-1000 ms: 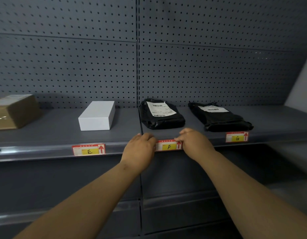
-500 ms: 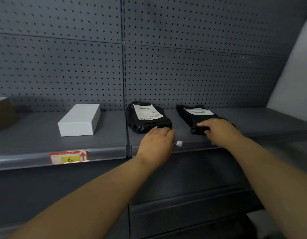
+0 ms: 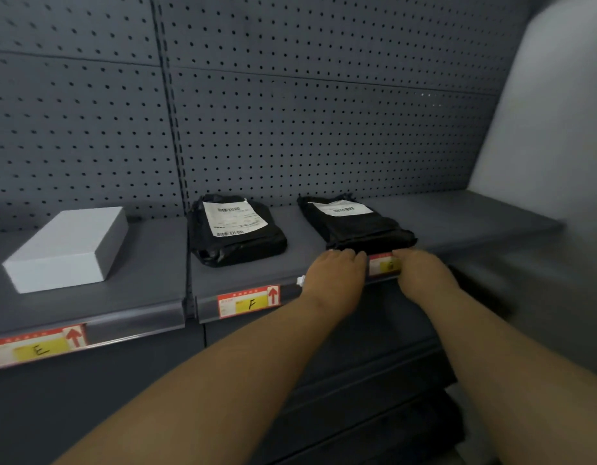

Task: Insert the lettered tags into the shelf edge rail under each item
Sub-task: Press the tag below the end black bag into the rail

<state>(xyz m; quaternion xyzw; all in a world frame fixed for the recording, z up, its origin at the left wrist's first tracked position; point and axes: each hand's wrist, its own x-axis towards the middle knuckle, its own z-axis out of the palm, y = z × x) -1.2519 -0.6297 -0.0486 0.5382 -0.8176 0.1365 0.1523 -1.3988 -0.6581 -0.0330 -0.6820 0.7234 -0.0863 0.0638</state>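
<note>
Both my hands, left (image 3: 335, 275) and right (image 3: 424, 273), press a tag (image 3: 383, 264) into the rail (image 3: 139, 322), fingers curled over its ends, under the right black parcel (image 3: 357, 223).

Right of centre, the left hand (image 3: 335, 275) and right hand (image 3: 424, 273) flank a red-and-yellow tag (image 3: 383, 264) on the shelf rail (image 3: 139, 325), below a black parcel (image 3: 357, 223).

Third tag (image 3: 384, 264) letter blurred; ends hidden under hands.
</note>
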